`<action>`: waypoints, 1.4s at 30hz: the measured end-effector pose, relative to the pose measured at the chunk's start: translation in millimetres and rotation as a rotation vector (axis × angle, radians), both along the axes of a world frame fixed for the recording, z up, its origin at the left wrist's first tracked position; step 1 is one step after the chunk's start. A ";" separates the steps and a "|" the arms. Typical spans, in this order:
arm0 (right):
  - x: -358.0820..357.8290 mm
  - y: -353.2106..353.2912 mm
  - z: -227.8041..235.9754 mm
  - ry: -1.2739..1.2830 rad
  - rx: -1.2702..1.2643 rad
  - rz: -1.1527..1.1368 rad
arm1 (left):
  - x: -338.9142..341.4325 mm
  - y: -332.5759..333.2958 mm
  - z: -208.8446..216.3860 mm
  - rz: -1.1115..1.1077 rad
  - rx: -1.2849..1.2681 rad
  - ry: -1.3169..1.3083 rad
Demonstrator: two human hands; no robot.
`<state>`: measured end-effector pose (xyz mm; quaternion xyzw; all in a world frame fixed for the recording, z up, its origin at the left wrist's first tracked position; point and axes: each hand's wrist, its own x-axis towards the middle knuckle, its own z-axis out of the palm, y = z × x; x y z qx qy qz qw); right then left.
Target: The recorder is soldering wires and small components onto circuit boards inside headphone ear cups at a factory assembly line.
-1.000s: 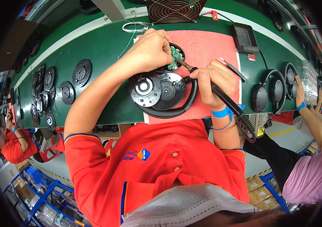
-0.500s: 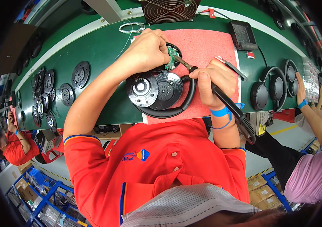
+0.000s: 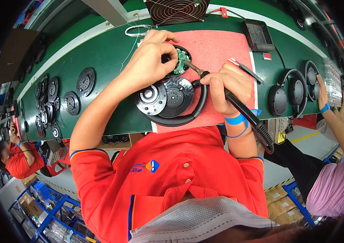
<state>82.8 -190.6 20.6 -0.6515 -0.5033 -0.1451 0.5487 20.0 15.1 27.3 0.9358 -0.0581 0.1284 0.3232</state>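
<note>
My right hand (image 3: 230, 87) is wrapped round a black-handled soldering iron (image 3: 245, 110), its tip touching or just above a green circuit board (image 3: 182, 60). Tweezers (image 3: 248, 72) stick out from behind the same hand's fingers. The board sits in a round black headphone ear cup (image 3: 188, 53). At the cup's left side, my left hand (image 3: 151, 56) pinches thumb and forefinger together at the board; what they hold is too small to make out. Nearer me lie two round speaker plates (image 3: 176, 97), (image 3: 152, 97) inside the curve of a black headband (image 3: 198, 111).
A pink foam mat (image 3: 220, 48) lies under the work on a green bench. Several speaker plates (image 3: 71, 102) are on the left. Behind are a coil of wire (image 3: 137, 29), a fan (image 3: 177, 11) and a black tray (image 3: 258, 36). Finished-looking headphones (image 3: 278, 101) and a co-worker's hand (image 3: 321, 94) are on the right.
My left hand has shifted slightly left and lower, its thumb and forefinger now showing in a pinch beside the board. The iron's tip stays at the board; my right hand has barely moved.
</note>
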 end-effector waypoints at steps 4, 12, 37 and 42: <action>0.9 0.4 -0.4 -0.008 -0.003 0.003 | 2.9 1.0 -0.6 -0.064 0.059 -0.033; 0.4 -0.9 -1.2 0.000 -0.019 0.004 | 1.8 1.7 -2.3 -0.105 0.064 -0.066; 0.2 -1.2 -1.8 -0.049 -0.032 0.003 | 3.0 -15.7 -0.9 -0.050 0.387 -0.166; -17.1 -25.0 -4.7 0.228 -0.047 -0.037 | -0.2 -14.9 0.6 -0.061 0.387 -0.186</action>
